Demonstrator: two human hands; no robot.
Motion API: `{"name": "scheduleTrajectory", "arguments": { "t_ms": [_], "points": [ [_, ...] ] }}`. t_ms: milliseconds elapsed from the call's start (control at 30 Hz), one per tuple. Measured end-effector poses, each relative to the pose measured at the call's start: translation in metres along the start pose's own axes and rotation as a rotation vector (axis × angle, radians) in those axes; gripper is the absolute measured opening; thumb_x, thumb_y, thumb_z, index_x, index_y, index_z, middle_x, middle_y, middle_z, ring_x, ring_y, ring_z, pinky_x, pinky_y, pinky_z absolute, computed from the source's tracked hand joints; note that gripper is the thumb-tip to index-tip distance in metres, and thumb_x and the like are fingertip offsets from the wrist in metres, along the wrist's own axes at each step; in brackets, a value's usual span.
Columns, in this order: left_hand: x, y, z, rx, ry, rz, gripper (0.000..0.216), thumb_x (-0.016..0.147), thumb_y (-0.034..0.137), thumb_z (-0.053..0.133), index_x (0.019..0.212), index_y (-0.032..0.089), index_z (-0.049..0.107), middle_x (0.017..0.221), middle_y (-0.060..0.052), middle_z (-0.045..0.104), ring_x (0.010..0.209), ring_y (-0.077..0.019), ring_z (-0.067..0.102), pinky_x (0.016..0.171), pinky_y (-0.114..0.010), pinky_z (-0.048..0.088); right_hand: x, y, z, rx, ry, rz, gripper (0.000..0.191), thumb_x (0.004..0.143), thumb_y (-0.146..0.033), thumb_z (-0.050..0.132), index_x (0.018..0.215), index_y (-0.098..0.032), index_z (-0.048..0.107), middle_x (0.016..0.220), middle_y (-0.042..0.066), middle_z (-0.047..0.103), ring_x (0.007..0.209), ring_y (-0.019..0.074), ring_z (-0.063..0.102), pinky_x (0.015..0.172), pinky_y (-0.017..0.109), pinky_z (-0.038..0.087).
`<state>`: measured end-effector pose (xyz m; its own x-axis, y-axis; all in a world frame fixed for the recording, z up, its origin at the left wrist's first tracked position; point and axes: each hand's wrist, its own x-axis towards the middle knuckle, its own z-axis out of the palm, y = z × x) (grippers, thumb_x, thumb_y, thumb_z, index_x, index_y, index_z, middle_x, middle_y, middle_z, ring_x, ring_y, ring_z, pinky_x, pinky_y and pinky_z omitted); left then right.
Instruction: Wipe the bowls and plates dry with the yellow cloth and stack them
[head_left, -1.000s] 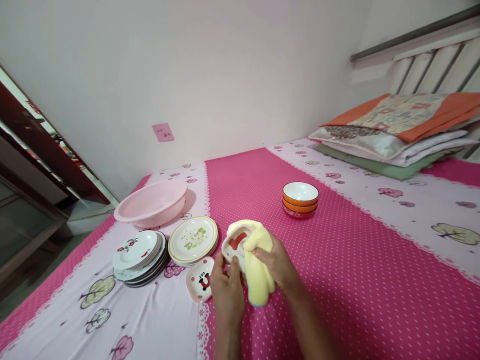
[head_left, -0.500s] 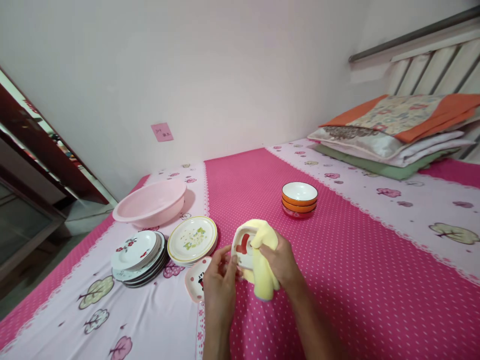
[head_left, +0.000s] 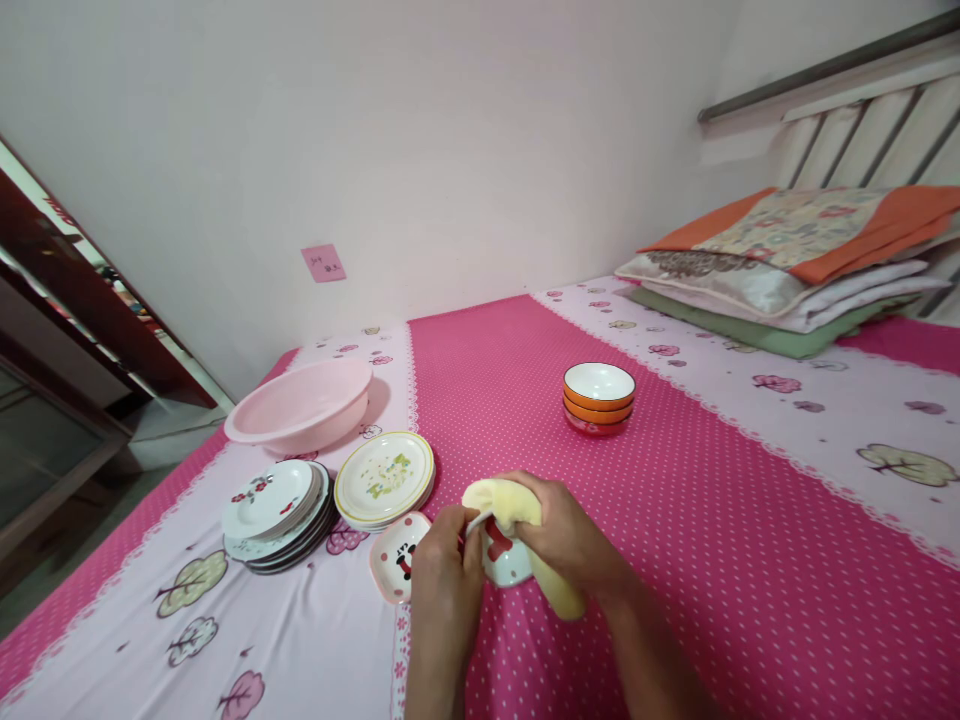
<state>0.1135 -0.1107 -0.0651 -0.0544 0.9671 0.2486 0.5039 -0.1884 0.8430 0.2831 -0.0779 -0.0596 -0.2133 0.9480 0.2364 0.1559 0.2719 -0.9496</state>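
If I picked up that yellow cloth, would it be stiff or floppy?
Floppy, I'd guess: the yellow cloth bunches up in the right hand and its loose end hangs down. It's probably not very slippery, because its surface looks soft, not shiny.

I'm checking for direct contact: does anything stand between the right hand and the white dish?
Yes: the yellow cloth, bunched in the right hand, comes between it and the white dish. Nothing else visible does.

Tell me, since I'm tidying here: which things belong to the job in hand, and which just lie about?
Job: yellow cloth in right hand; pale rim pinched by left hand; red-marked dish; probably CAT dish, plates, bowls, basin.

Not involved, apparently: cushion pile; pink wall note.
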Motion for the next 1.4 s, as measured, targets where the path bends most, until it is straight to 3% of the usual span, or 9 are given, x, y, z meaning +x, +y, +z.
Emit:
{"name": "scheduleTrajectory", "arguments": {
  "t_ms": [133,333,467,600,800,1033,1167,1300,1400],
  "points": [
    [0.001,-0.007,0.01,-0.044,0.192,0.001,0.021,0.093,0.036,0.061,0.079,0.023,0.07,0.064,0.0,0.065,0.058,-0.0178,0.057,0.058,-0.028,0.038,0.004,0.003,0.002,0.046,0.116,0.058,0.052,0.07,-0.009,0.063,0.12,-0.02,0.073,0.101,0.004,0.079,0.085,0.022,0.072,0.078,0.03,0.056],
    [0.002,-0.011,0.032,-0.469,0.321,-0.257,0.037,0.086,0.058,0.069,0.083,0.022,0.061,0.053,0.005,0.06,0.043,-0.0149,0.056,0.047,-0.026,0.044,0.014,0.013,0.026,0.453,0.34,0.169,0.036,0.069,-0.028,0.073,0.104,-0.019,0.068,0.082,0.003,0.075,0.066,0.0215,0.068,0.058,0.03,0.054],
    [0.007,-0.015,0.04,-0.639,0.297,-0.315,0.048,0.074,0.064,0.078,0.082,0.021,0.058,0.056,0.005,0.061,0.043,-0.0142,0.057,0.045,-0.025,0.045,0.019,0.022,0.038,0.552,0.438,0.232,0.04,0.066,-0.034,0.074,0.103,-0.02,0.065,0.082,0.003,0.074,0.067,0.0229,0.069,0.059,0.032,0.057],
    [0.01,-0.022,0.031,-0.502,0.271,-0.245,0.043,0.082,0.06,0.072,0.09,0.018,0.069,0.066,-0.001,0.068,0.056,-0.0167,0.063,0.053,-0.027,0.048,0.018,0.031,0.031,0.404,0.443,0.226,0.035,0.064,-0.027,0.069,0.099,-0.021,0.067,0.085,0.003,0.076,0.071,0.0241,0.071,0.061,0.032,0.057],
    [0.01,-0.026,0.016,-0.351,0.245,-0.177,0.033,0.079,0.049,0.076,0.088,0.018,0.072,0.067,-0.001,0.068,0.061,-0.0188,0.064,0.056,-0.028,0.048,0.016,0.033,0.027,0.35,0.386,0.217,0.036,0.064,-0.022,0.069,0.101,-0.021,0.07,0.087,0.003,0.077,0.075,0.024,0.071,0.064,0.032,0.058],
    [0.006,-0.021,0.033,-0.354,0.419,-0.228,0.033,0.082,0.051,0.072,0.086,0.019,0.066,0.065,0.0,0.068,0.052,-0.0185,0.063,0.052,-0.03,0.051,0.018,0.029,0.033,0.482,0.331,0.242,0.041,0.07,-0.031,0.074,0.109,-0.02,0.068,0.092,0.004,0.078,0.073,0.0241,0.073,0.062,0.032,0.058],
    [0.009,-0.023,0.034,-0.377,0.518,-0.261,0.031,0.078,0.048,0.073,0.084,0.019,0.064,0.067,0.0,0.068,0.05,-0.018,0.064,0.05,-0.03,0.051,0.015,0.031,0.032,0.504,0.204,0.228,0.037,0.074,-0.035,0.076,0.107,-0.019,0.07,0.098,0.006,0.08,0.08,0.0245,0.075,0.068,0.032,0.059],
    [0.017,-0.038,0.009,-0.447,0.667,-0.334,0.036,0.069,0.045,0.079,0.088,0.018,0.063,0.068,0.001,0.069,0.053,-0.0205,0.068,0.049,-0.03,0.05,0.008,0.036,0.027,0.471,-0.08,0.22,0.033,0.08,-0.032,0.073,0.11,-0.019,0.075,0.102,0.005,0.082,0.085,0.0242,0.077,0.075,0.033,0.06],
    [0.023,-0.043,-0.017,-0.515,0.777,-0.372,0.039,0.067,0.043,0.078,0.091,0.02,0.058,0.065,0.004,0.066,0.049,-0.0186,0.066,0.046,-0.028,0.049,0.005,0.046,0.035,0.354,-0.117,0.205,0.026,0.075,-0.022,0.074,0.101,-0.021,0.079,0.095,0.002,0.083,0.081,0.0235,0.077,0.068,0.03,0.058]
  ]
}}
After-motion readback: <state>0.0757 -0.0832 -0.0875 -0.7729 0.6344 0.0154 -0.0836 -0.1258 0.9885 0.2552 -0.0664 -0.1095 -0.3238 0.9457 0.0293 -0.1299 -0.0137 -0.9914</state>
